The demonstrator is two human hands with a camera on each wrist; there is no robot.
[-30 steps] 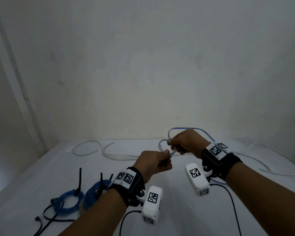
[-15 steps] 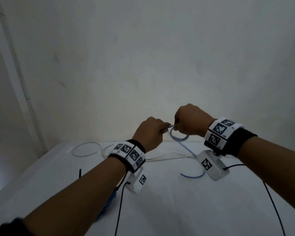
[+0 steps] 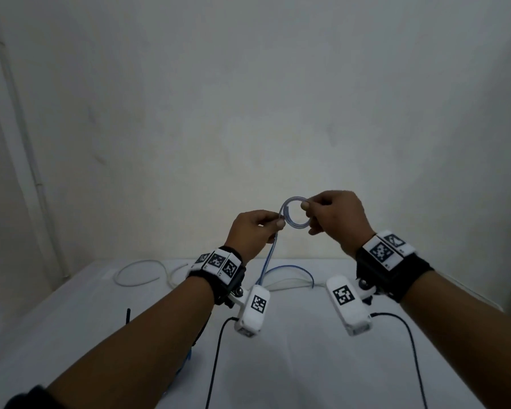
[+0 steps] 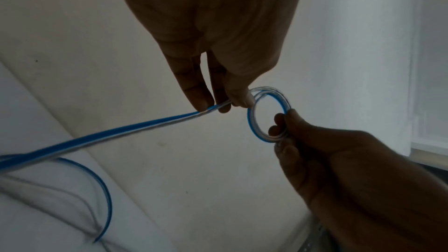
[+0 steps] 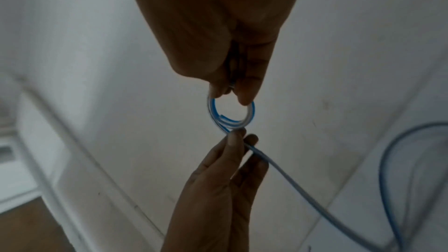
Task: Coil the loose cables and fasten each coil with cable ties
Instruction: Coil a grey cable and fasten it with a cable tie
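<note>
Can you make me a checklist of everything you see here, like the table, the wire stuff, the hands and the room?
Surface: white table, dimly lit.
Job's things: blue-and-clear cable wound into a small coil, its tail running down to the table.
Clutter: black cable tie sticking up beside the left forearm.
Grips: right hand pinches the coil; left hand pinches the tail beside it.
Cables: white cable loose at the back.
Surroundings: plain wall.

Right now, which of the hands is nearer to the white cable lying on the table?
Left. The left hand is raised above and just right of the white cable; the right hand is farther right. Both hold the blue cable.
</note>
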